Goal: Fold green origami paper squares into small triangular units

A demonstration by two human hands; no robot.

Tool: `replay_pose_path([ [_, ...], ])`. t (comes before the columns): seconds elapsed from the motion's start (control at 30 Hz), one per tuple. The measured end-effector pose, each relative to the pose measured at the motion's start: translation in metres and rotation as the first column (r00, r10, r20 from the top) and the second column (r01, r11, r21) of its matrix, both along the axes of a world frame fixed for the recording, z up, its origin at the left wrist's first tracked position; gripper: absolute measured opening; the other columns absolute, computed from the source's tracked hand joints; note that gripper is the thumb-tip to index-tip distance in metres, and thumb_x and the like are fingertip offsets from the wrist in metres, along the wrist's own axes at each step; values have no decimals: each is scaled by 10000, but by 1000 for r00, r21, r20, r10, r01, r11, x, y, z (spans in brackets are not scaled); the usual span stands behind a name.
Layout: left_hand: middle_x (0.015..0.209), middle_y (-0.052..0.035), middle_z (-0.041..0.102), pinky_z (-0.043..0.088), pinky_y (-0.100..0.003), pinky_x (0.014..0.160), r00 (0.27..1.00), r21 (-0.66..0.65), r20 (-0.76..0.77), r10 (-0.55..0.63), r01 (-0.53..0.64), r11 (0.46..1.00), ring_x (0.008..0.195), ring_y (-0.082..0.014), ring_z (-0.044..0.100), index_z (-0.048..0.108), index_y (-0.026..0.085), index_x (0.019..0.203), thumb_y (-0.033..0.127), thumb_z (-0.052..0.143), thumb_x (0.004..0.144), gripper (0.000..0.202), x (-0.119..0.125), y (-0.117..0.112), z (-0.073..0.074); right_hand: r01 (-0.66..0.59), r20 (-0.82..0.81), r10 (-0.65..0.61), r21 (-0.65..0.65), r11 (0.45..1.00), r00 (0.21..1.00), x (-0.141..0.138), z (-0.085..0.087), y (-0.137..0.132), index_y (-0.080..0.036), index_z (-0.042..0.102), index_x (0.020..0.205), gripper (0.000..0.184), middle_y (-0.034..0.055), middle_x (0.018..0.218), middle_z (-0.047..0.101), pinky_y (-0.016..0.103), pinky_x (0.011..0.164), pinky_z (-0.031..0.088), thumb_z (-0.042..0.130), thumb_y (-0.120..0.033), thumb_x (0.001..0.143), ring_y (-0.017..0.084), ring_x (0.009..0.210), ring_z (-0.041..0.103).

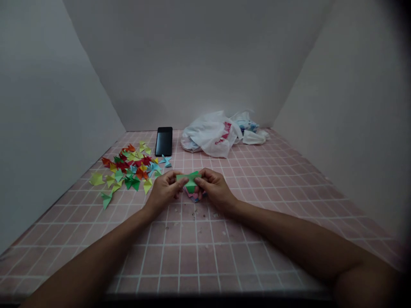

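Note:
A small green sheet of folding paper [189,180] is stretched between my two hands at the middle of the table. My left hand [166,187] pinches its left end with thumb and fingers. At the right end, my right hand [214,188] grips it the same way. Part of the sheet looks lighter green, part darker. Just beneath it lies a small stack of coloured paper [193,196], pink and blue showing, mostly hidden by the sheet and my fingers. Left of my hands spreads a pile of folded paper pieces [130,182] in red, orange, yellow, green and light blue.
A black phone [164,142] lies behind the folded pieces. At the back is a crumpled white plastic bag [212,133] with red print, beside a blue-and-white bundle [248,125]. Small crumbs dot the pink checked tablecloth [189,256] in front. Walls rise on three sides.

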State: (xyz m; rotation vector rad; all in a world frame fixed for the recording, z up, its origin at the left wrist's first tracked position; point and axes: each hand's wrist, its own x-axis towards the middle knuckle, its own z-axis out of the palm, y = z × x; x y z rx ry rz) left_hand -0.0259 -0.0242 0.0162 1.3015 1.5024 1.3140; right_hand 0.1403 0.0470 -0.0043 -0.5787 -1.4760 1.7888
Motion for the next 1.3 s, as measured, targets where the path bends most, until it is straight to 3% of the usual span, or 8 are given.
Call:
replay_pose_path([
  [0.1,525,57,554,348,-213,408,995,-91,85,-48,56,994,398,-89,462,571,183,722,490,756,736,358,4,0,-2,-8,8,8,13,1000,1000,0,0,-2,-194,554,772,288,-32,608,654,217,479,468,722,-425,810,97,463,571],
  [0.4,514,37,591,332,-204,388,992,-141,109,-71,86,986,359,-89,479,536,186,703,589,635,820,431,6,-3,-4,-21,49,25,-78,997,998,0,-2,2,-204,569,808,207,-26,600,648,228,447,440,649,-387,860,117,439,555],
  [0.6,510,35,605,344,-208,398,997,-165,52,-51,59,984,362,-104,507,549,189,772,602,529,905,435,7,-5,-6,-13,84,18,-60,998,996,1,-5,4,-210,556,778,257,-26,580,639,224,423,408,627,-431,890,111,408,538],
  [0.8,472,32,561,349,-239,422,996,-154,-83,-40,26,988,376,-116,491,549,202,669,543,454,971,465,6,-9,-2,8,134,1,-69,998,991,2,-1,3,-210,569,741,307,-30,570,623,224,387,358,638,-473,883,93,376,492],
  [0.97,444,34,516,341,-247,424,993,-177,-100,-62,44,983,375,-120,467,533,207,620,542,412,986,511,6,-10,1,57,127,-40,-134,989,991,2,2,4,-208,548,713,325,-55,497,552,215,356,294,650,-476,865,77,343,412],
  [1.2,433,29,488,336,-238,436,989,-173,-144,-40,15,985,394,-110,441,535,199,576,540,400,991,555,5,-11,-2,105,181,-98,-29,994,979,4,6,6,-201,543,702,295,-60,501,512,206,377,311,599,-424,886,76,382,410],
  [1.3,454,22,521,364,-231,453,994,-136,-113,4,-19,991,420,-117,485,597,184,646,564,409,978,539,4,-10,-4,116,186,-115,8,993,976,5,6,8,-199,547,701,282,-60,507,516,205,388,313,588,-402,893,74,390,407],
])
